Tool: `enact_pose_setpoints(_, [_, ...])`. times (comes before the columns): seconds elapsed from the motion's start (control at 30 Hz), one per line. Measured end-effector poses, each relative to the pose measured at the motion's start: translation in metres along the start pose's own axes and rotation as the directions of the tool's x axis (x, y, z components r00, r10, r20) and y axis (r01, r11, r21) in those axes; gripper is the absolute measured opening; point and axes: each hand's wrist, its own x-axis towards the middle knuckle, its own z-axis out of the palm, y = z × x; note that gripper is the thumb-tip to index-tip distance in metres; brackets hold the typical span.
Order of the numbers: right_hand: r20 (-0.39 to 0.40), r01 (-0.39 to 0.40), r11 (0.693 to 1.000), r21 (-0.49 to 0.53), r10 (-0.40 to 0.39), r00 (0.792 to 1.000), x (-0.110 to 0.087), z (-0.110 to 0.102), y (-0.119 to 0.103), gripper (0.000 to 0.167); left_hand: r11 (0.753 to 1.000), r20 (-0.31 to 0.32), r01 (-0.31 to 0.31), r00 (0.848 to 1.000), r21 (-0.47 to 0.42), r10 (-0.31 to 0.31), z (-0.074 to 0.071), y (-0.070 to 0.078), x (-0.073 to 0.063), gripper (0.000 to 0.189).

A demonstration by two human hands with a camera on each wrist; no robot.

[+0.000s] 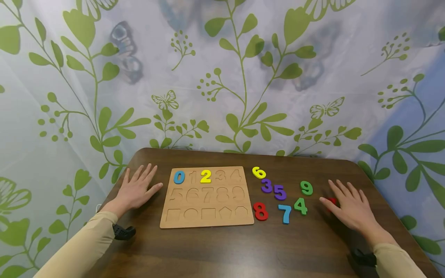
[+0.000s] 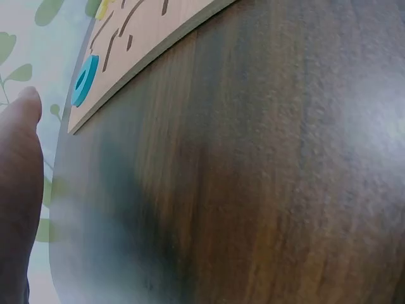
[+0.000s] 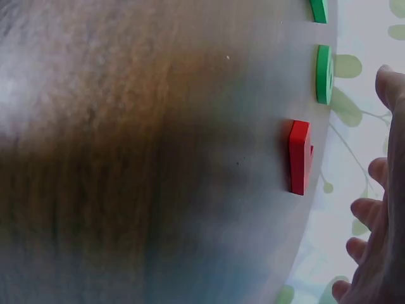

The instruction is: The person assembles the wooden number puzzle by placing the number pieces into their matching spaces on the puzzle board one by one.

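A wooden number board lies flat, with a blue 0 and a yellow 2 in its top row; its other recesses hold nothing. To the left of the board, my left hand has its fingers spread and holds nothing. My right hand also has its fingers spread, at the right of the table. A red number piece, shaped like a 1, lies under that hand and is partly hidden by it in the head view. Nearest to its left are a green 9 and a green 4.
Between board and right hand lie a yellow 6, purple 3, purple 5, red 8 and blue 7. The brown table has rounded far corners. Behind it hangs a leaf-patterned curtain.
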Motion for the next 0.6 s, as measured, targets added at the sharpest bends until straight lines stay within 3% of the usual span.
enact_pose_setpoints(0.3, [0.053, -0.033, 0.998, 0.062, 0.029, 0.998, -0.007, -0.004, 0.004, 0.088, 0.984, -0.043, -0.150, 0.988, -0.092, 0.146, 0.008, -0.001, -0.008, 0.080])
enact_pose_setpoints(0.6, [0.087, -0.004, 0.978, 0.208, -0.015, 0.996, -0.013, -0.004, 0.014, 0.097, 0.968, 0.041, -0.173, 0.982, -0.181, 0.183, 0.011, 0.009, -0.015, 0.082])
